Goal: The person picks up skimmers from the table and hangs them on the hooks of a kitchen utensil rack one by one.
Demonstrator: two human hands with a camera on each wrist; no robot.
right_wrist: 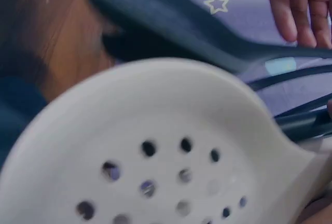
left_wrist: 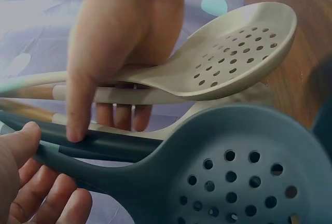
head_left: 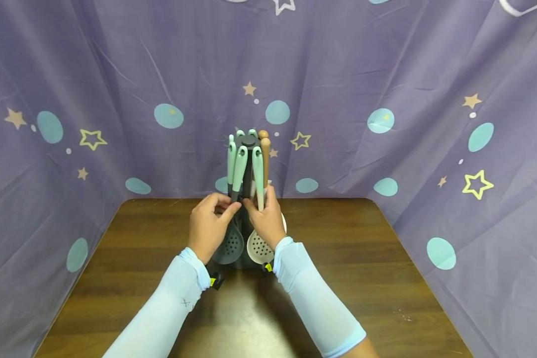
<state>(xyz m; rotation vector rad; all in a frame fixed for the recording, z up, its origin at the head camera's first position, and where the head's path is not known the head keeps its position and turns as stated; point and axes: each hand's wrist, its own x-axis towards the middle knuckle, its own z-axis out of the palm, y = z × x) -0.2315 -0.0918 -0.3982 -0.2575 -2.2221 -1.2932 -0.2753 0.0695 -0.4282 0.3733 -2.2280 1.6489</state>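
A dark upright rack [head_left: 248, 141] carries several hanging utensils with mint green or wooden handles. My left hand [head_left: 208, 223] is at the neck of the dark slotted spoon [head_left: 230, 246], thumb in front and fingers behind. In the left wrist view, that thumb and the fingers [left_wrist: 52, 195] lie on either side of the dark handle. On the other side, my right hand [head_left: 266, 219] holds the cream slotted spoon [head_left: 258, 248] by its neck. Its thumb reaches towards the rack's dark post [left_wrist: 109, 143]. The cream bowl fills much of the right wrist view.
The rack stands on a brown wooden table [head_left: 331, 258] near its back edge. Behind and beside the table hangs a purple curtain [head_left: 335, 64] with stars and ovals. A wooden-handled utensil [head_left: 266, 156] hangs on the rack's right side.
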